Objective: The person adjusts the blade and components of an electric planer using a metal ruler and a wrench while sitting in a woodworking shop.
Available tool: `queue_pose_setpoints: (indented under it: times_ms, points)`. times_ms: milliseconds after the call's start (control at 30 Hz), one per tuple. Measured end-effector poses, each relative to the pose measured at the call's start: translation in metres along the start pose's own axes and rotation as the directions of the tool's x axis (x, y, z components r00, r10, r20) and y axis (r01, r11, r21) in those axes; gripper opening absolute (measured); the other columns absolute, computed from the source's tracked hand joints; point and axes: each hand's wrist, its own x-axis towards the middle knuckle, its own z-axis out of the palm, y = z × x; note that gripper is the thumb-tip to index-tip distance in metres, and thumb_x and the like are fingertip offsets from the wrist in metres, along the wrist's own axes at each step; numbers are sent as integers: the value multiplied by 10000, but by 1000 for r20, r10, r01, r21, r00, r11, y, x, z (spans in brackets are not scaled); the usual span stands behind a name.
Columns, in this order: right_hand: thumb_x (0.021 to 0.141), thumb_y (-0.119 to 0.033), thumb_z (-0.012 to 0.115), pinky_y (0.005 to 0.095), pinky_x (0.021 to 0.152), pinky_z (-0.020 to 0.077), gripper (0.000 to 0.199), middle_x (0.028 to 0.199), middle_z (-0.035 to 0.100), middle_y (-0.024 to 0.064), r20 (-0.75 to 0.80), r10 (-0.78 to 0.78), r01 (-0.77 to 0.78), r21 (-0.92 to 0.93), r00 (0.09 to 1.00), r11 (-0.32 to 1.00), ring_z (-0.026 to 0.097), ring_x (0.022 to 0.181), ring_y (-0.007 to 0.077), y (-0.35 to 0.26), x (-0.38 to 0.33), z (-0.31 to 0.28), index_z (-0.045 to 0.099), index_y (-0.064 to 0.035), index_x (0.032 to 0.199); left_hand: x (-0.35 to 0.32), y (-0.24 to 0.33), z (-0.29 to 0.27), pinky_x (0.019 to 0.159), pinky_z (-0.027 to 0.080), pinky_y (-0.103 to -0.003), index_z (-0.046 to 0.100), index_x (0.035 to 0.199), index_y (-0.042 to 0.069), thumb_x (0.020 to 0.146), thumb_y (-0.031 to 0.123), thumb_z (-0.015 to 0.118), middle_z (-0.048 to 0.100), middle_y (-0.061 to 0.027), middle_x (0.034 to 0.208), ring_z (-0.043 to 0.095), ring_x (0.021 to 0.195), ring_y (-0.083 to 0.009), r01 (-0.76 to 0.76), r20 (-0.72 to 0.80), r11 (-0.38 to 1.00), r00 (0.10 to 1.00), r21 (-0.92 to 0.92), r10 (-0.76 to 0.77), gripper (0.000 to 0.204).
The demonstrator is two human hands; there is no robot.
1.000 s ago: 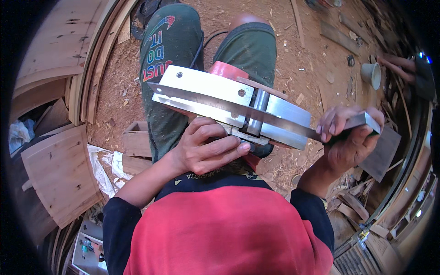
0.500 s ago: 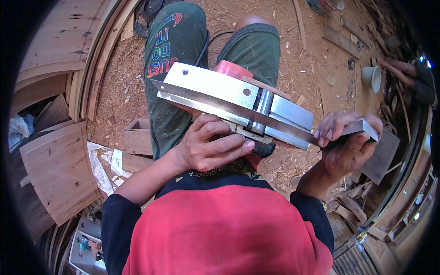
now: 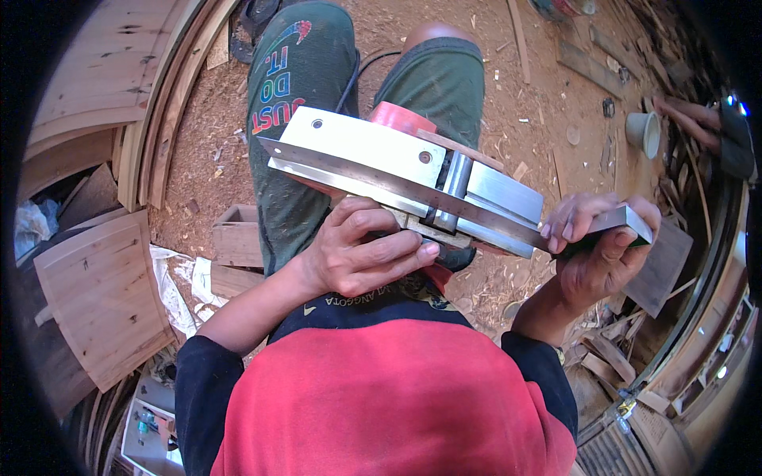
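The electric planer [image 3: 413,178] lies upside down across the person's lap, its bright metal sole facing up, red body beneath it over the green-trousered knees [image 3: 302,95]. A long steel straightedge [image 3: 413,194] lies along the near edge of the sole, running from the planer's left end out past its right end.

What could go wrong, as I judge it: the planer is only balanced on the thighs, so a shift of a knee could tip it off onto the sawdust-strewn floor [image 3: 540,103]. The cutter slot sits between the two sole plates (close to where the thumb and fingertips press), and a slip there could bring skin against the blade. The black cord [image 3: 353,75] trails between the knees, and whether it is plugged in cannot be told; if it is, a bumped trigger would be the worst case.

The left hand [image 3: 361,258] is curled about halfway closed under the near side of the planer, thumb up against the straightedge, fingers [image 3: 397,242] wrapped on a wooden-looking piece just below the sole. The right hand [image 3: 599,254] is closed firmly around the right end of the straightedge and a dark block there, fingertips [image 3: 567,226] resting on top of it.
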Motion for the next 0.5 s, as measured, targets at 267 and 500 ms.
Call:
queue_pose_setpoints:
  times_ms: [267,500]
  points:
    - [1076,-463,609,333,514,517,440,678,588,141,24,14,-14,17,1000,1000,587,540,204,3,-3,-3,409,-86,1182,0,-1,0,886,486,-356,819,1149,144,711,190,760,687,68,1091,597,946,-166,-3,3,1000,1000,-7,3,444]
    - [1067,-464,625,345,519,525,446,685,593,139,10,32,-32,39,999,999,595,542,206,6,-5,-4,413,-86,1172,1,0,-1,881,482,-356,818,1158,143,715,193,753,678,71,1096,596,954,-167,-1,13,1000,1000,-2,1,450]
